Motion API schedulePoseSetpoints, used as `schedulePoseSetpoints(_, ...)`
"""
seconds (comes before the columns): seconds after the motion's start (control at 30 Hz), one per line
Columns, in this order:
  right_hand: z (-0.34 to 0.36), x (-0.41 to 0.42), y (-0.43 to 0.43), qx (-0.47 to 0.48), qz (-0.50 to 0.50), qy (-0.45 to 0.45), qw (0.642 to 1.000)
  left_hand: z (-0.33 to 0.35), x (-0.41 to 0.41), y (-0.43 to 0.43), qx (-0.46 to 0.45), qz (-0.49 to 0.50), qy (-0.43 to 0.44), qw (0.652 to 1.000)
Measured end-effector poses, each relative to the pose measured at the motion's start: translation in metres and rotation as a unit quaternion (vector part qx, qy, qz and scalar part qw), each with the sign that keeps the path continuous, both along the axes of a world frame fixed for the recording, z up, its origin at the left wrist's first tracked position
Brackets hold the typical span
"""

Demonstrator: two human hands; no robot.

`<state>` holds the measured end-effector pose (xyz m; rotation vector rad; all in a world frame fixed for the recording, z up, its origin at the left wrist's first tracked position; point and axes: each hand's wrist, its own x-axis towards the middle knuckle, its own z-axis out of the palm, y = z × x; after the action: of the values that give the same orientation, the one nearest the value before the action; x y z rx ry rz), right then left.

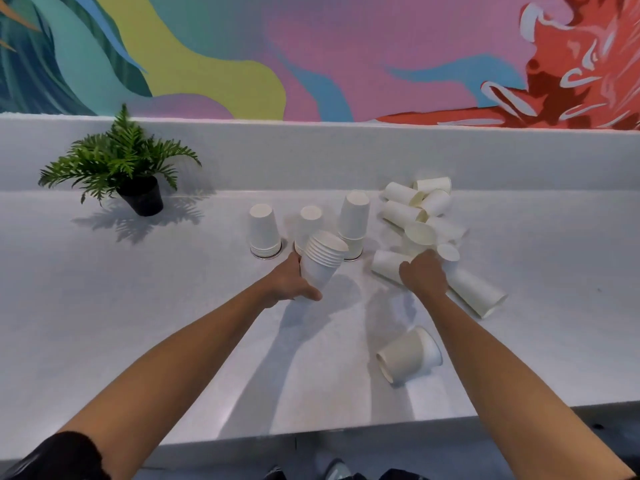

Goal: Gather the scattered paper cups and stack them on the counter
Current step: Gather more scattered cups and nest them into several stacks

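Observation:
My left hand (289, 282) grips a nested stack of white paper cups (323, 259), mouths up and tilted to the right, above the white counter (173, 323). Behind it three upside-down stacks stand in a row: left stack (264, 232), middle stack (309, 221), taller right stack (354, 223). My right hand (423, 273) reaches into a pile of loose cups (417, 213) lying on their sides, fingers closed around one small cup (449, 259). A long nested run of cups (476, 292) lies beside that hand. A single cup (408, 355) lies on its side nearer me.
A small fern in a black pot (140, 194) stands at the back left of the counter. A low white backsplash (311, 154) runs behind, under a colourful mural. The counter's front edge (311, 433) is close to me, with shoes visible below.

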<state>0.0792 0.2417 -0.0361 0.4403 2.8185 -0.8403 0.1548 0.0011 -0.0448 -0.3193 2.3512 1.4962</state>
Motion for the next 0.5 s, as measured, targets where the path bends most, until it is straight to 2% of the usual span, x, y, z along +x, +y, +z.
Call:
schedulePoseSetpoints(0.13, -0.02, -0.012, 0.004, -0.106, -0.074, 0.009, 0.992, -0.002, 0.001, -0.007, -0.035, 0.001, -0.012, 0.999)
schedulePoseSetpoints(0.2, -0.017, -0.011, 0.001, -0.126, -0.089, 0.026, 0.988, -0.004, 0.0, -0.012, -0.055, -0.004, -0.012, 0.998)
schedulePoseSetpoints(0.33, 0.012, 0.0, -0.023, -0.158, -0.088, 0.12, 0.976, -0.009, -0.002, -0.02, -0.084, -0.012, -0.018, 0.996)
schedulePoseSetpoints(0.4, 0.03, 0.007, -0.037, -0.131, -0.053, 0.211, 0.967, -0.013, -0.004, -0.023, -0.103, -0.01, -0.019, 0.994)
schedulePoseSetpoints(0.5, 0.049, 0.019, -0.055, -0.099, 0.07, 0.318, 0.94, -0.012, -0.006, -0.025, -0.12, -0.016, -0.013, 0.993)
